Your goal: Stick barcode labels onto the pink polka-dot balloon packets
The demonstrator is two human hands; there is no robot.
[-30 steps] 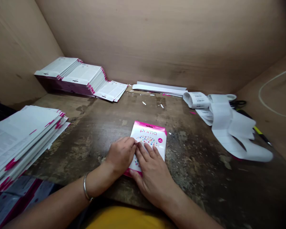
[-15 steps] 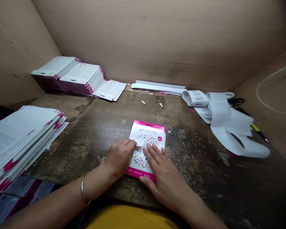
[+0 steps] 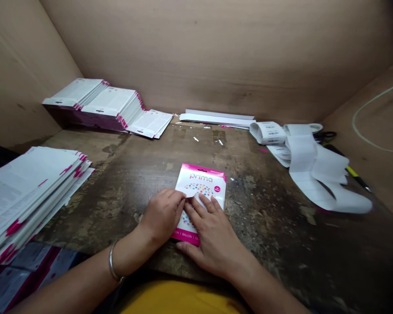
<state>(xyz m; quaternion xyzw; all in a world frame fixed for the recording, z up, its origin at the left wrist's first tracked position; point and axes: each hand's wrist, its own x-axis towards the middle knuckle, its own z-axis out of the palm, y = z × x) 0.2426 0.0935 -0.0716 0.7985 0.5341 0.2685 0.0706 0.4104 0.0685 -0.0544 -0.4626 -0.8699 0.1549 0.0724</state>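
Note:
A flat white and pink balloon packet (image 3: 201, 179) lies face up on the worn table in front of me, its top edge with a hang slot pointing away. Colourful dots and the word "prima" are printed on it. At the packet's left side, my left hand (image 3: 165, 214) is closed, thumb and forefinger pinching a small white paper piece (image 3: 190, 195) that stands up a little from the surface. Whether this is a loose label or part of the packet I cannot tell. My right hand (image 3: 212, 233) rests flat on the packet's lower right, fingers spread, fingertips beside the white piece.
Stacks of similar packets stand at the back left (image 3: 109, 99) and near left (image 3: 36, 183). White paper strips (image 3: 218, 117) lie along the back wall. To the right are a curling strip of labels (image 3: 301, 161), black scissors (image 3: 329, 136) and a yellow-black cutter (image 3: 355, 176).
My right hand has slid left across the packet, its fingers now close to my left fingertips. More of the packet's lower print is covered. The left hand keeps its pinch.

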